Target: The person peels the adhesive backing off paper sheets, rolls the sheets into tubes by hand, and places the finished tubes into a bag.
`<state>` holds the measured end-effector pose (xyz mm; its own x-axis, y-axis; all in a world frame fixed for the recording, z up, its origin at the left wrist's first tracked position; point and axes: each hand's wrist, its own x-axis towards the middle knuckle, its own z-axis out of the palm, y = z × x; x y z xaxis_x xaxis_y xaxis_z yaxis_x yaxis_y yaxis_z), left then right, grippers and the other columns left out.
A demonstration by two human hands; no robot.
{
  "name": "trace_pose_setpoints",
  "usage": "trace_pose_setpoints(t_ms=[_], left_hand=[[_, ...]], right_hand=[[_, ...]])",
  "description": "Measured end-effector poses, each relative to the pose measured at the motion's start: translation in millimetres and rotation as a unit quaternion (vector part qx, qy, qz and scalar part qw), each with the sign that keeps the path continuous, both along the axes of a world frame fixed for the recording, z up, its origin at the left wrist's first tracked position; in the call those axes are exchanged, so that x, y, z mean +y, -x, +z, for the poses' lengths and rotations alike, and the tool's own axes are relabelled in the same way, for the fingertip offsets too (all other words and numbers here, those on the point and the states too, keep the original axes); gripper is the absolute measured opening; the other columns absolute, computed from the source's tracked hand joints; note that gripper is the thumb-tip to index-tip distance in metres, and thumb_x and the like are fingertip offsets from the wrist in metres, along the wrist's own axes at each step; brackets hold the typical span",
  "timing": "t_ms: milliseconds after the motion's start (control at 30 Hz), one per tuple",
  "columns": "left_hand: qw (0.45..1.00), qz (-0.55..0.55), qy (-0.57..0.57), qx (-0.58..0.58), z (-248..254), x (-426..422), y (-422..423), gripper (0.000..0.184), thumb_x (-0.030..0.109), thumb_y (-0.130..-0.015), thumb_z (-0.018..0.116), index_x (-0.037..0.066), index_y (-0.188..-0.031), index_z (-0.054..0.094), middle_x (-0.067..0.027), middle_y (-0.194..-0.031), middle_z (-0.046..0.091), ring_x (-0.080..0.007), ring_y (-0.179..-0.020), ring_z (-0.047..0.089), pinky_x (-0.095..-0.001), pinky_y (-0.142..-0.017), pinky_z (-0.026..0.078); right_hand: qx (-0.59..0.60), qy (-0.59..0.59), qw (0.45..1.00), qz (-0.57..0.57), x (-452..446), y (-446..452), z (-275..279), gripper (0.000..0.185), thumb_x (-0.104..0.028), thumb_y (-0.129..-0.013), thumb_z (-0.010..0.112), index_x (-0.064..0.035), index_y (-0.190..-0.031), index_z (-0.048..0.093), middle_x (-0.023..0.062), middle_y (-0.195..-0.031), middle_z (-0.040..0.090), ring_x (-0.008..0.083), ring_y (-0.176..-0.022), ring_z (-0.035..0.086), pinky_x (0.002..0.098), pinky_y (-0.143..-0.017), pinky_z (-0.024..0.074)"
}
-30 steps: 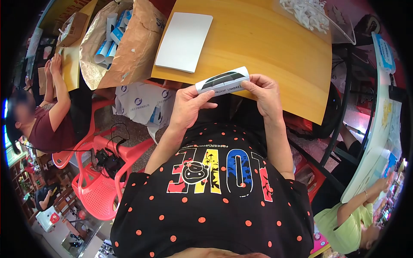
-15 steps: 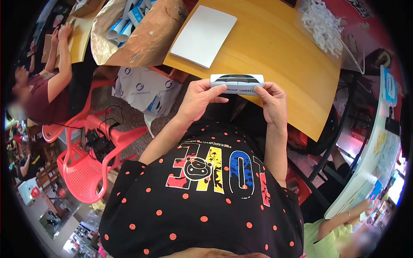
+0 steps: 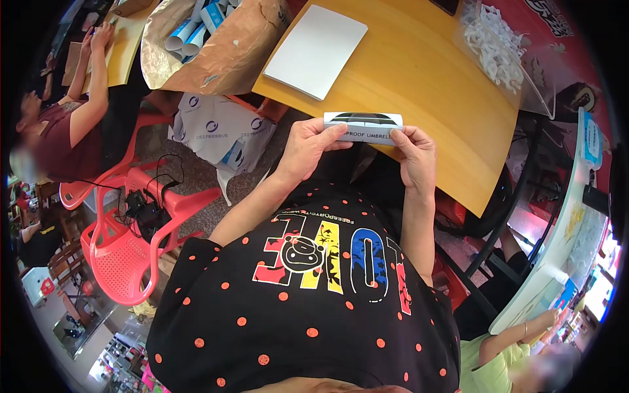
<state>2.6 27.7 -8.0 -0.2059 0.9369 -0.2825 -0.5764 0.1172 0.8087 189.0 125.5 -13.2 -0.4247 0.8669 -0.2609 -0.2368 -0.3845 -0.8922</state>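
A rolled paper sleeve [image 3: 363, 128], printed with a dark umbrella picture and partly covered lettering, is held level near the table's front edge. My left hand [image 3: 310, 147] pinches its left end between thumb and fingers. At the right end, my right hand [image 3: 415, 156] grips it the same way. Beyond the sleeve, a stack of white sheets [image 3: 316, 51] lies on the yellow wooden table [image 3: 419, 78].
A brown paper bag [image 3: 246, 56] with several blue-white rolls stands left of the stack. White strips [image 3: 495, 49] fill a clear container at back right. Red chairs [image 3: 121, 265] stand left. Co-workers [image 3: 82, 121] sit at the left and lower right [image 3: 491, 357].
The sleeve has turned from slanted to level, with both hands still on it. The view has shifted, so the table and bag appear farther right.
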Motion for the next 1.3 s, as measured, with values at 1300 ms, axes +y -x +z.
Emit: trace_pose_setpoints(t_ms=[1300], left_hand=[[1.000, -0.020, 0.004, 0.018, -8.2, -2.0, 7.6, 0.021, 0.007, -0.087, 0.061, -0.005, -0.104, 0.064, -0.0102, -0.097, 0.066, -0.0131, -0.086, 0.063, -0.0264, -0.075, 0.055]], right_hand=[[0.029, 0.053, 0.998, 0.026, -5.5, 13.1, 9.1, 0.009, -0.004, -0.085, 0.064, -0.0017, -0.081, 0.056, 0.0051, -0.070, 0.061, 0.0088, -0.044, 0.052, 0.0182, -0.040, 0.0377]])
